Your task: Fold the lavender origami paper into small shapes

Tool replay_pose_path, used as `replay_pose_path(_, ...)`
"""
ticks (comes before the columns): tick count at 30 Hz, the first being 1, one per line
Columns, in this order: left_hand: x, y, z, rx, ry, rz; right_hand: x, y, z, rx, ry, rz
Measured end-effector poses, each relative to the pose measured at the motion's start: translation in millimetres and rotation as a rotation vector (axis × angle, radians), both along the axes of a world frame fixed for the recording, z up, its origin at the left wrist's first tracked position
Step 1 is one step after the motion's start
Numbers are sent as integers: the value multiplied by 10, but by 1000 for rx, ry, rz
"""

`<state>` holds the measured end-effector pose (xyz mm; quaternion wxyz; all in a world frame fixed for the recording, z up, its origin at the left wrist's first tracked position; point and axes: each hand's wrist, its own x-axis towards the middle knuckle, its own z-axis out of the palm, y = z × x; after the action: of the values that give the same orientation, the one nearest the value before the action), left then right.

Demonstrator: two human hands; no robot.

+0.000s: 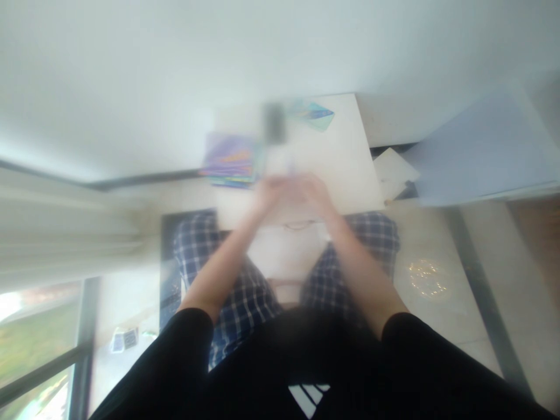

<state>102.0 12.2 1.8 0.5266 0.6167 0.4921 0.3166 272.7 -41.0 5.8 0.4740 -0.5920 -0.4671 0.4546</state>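
Note:
My left hand and my right hand come close together over the near part of the white table. Their fingers bend inward toward each other, but a haze over the picture smears them. A faint pale purple patch shows just beyond the fingertips; I cannot make out what it is or whether either hand grips it. Left of my left hand lies a stack of purple and colourful sheets or packets. Beyond the hands are a blurred dark grey rectangular thing and a teal-and-blue flat piece.
My legs in checked trousers flank the table's near edge. At the right stand a large pale bluish panel and a white piece. A glittering gold ring-like thing lies on the floor. A window is at the lower left.

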Motion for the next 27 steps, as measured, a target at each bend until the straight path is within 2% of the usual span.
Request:
replay_pose_path(5, -31, -6, 42, 12, 15, 5, 13, 29, -102, 55, -57, -16)
replay_pose_path(9, -37, 79, -27, 48, 5, 60, -5, 50, -143, 28, 1, -66)
replay_pose_path(13, -27, 131, -106, 89, -37, 102, -35, 66, -102, -47, 89, -42)
replay_pose_path(18, -42, 66, -28, 40, -79, 26, -53, 54, 2, -119, 108, 10)
replay_pose_path(23, -41, 52, 0, 60, -55, 15, -24, 60, -24, -39, 94, -128)
replay_pose_path(27, -25, 63, -36, 73, -22, 16, 4, 67, -49, 9, -2, -140)
